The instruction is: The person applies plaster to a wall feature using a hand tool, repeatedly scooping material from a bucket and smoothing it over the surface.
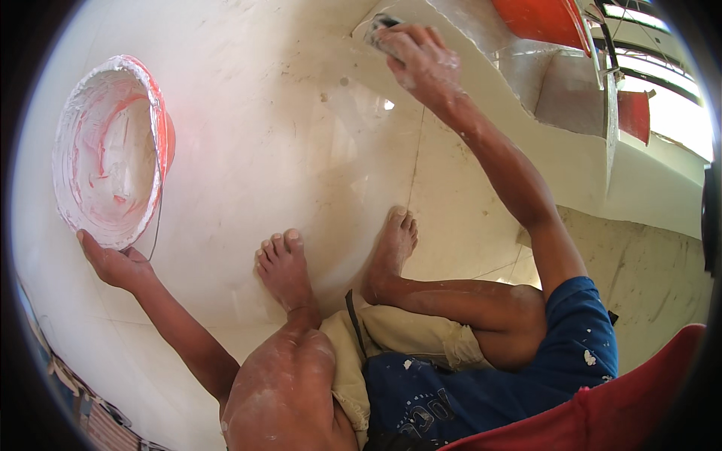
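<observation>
A red bucket (162, 120), its inside and rim coated with white paste, stands at the left with its mouth tilted toward me. My left hand (113, 263) grips the bucket's near rim, with some of the fingers hidden. Far forward, my right hand (429, 64) is closed around a small dark thing (382, 28) smeared with white. It lies against the pale surface beside a rough-edged ledge, and its exact kind cannot be made out. White smears cover the fingers of that hand.
My bare feet (284, 263) rest on the pale, dusty floor (226, 180) between the hands. A wire handle (159, 218) hangs from the bucket. At the upper right are a pale ledge (556, 161), a red-orange object (541, 21) and a smaller red container (633, 116) near bright openings.
</observation>
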### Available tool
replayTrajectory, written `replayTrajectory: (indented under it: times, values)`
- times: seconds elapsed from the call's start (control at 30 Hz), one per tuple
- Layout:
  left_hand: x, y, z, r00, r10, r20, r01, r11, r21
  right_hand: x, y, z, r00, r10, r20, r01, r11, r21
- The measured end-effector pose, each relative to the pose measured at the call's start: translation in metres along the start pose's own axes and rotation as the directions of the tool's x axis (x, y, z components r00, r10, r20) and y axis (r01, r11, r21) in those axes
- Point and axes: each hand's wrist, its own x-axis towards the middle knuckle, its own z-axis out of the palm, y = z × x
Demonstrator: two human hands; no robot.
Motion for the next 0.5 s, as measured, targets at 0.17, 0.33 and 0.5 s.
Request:
replayTrajectory:
  times: [0.17, 0.33, 0.5]
  values:
    - [-0.001, 0.002, 0.002, 0.999, -0.017, -0.035, 0.017, 1.0, 0.003, 0.016, 0.007, -0.032, 0.99, 0.032, -0.136, -0.027, 0.999, 0.04]
    - [-0.001, 0.008, 0.003, 0.999, -0.027, -0.039, 0.026, 1.0, -0.017, 0.014, 0.008, 0.007, 1.0, 0.03, -0.006, -0.031, 0.999, -0.04]
    - [-0.001, 0.0, 0.003, 1.0, 0.003, -0.009, -0.003, 1.0, -0.017, 0.002, 0.0, 0.014, 0.998, 0.011, 0.059, -0.01, 1.0, -0.017]
